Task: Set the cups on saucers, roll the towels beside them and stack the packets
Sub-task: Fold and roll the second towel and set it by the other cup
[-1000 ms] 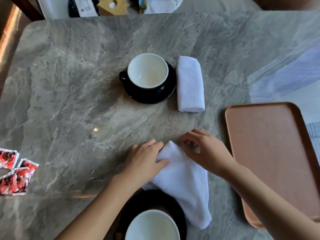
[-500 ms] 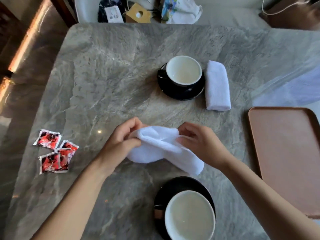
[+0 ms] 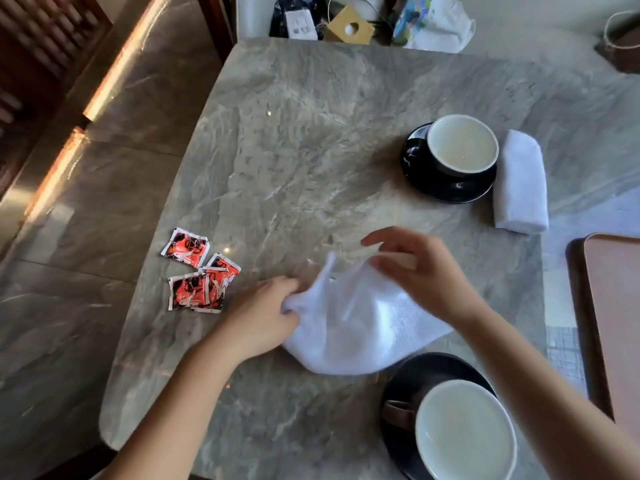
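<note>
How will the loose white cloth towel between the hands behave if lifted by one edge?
The loose white cloth towel is probably floppy: it sags and bunches between the left hand and the right hand. It seems light, since a mere pinch raises its edge. It should not roll, unlike the rolled white towel.

Both bare forearms were stretched forward. The left hand [image 3: 266, 317] was curled, knuckles up, around the towel [image 3: 356, 327] edge; the right hand [image 3: 420, 271] was held higher, the cloth pinched in its fingertips.

Grey marble table [image 3: 311, 133], glossy stone floor [image 3: 86, 220] streaked with warm sunlight, dark slatted wooden panel [image 3: 41, 39] far left
</note>
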The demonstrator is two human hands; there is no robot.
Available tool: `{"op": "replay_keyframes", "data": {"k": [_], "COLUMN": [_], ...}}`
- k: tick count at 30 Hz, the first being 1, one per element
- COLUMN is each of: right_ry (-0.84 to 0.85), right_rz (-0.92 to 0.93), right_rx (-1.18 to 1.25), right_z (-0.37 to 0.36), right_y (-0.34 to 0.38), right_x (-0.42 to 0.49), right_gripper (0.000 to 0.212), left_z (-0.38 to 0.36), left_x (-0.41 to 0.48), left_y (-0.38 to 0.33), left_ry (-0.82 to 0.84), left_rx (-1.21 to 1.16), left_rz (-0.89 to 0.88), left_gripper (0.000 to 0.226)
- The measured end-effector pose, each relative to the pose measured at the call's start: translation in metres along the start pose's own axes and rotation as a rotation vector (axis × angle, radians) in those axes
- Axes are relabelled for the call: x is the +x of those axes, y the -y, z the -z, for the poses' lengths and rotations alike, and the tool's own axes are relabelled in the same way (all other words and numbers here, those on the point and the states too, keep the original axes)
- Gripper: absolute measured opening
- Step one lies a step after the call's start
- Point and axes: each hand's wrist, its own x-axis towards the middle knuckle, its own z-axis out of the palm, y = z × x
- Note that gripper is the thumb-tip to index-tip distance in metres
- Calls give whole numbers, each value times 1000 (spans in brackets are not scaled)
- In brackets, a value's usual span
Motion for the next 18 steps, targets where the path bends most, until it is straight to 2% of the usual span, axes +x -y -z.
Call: {"op": "replay_keyframes", "data": {"k": [2,4,5,8,10,14,18], "right_ry": [-53,0,50,155,160,-17,-226], "right_rz": [-23,-48,-67,-123,-132,-133,-90], "right_rx": [-28,-128,-198,-346,-413,-364,-209], "right_z": [14,22,22,14,8,5,15], "right_y": [-6,-12,-14,-23,-28,-33,-25], "right_x": [1,-2,-3,-8,-12,-14,-7], "right_gripper": [24,32,37,43,38,14,8], "left_z": [8,10,11,4,-2,-4,6], "left_x": [-5,-7,-7,3,12,21,26], "left_y": [15,22,21,17,14,15,18], "left_ry": [110,110,58,-165,-190,-223,-346], "left_rx": [259,276,190,-53,-122,-222,-623], "left_rz": [74,103,116,133,82,51,95], "left_gripper": [26,24,21,46,37,22,9]}}
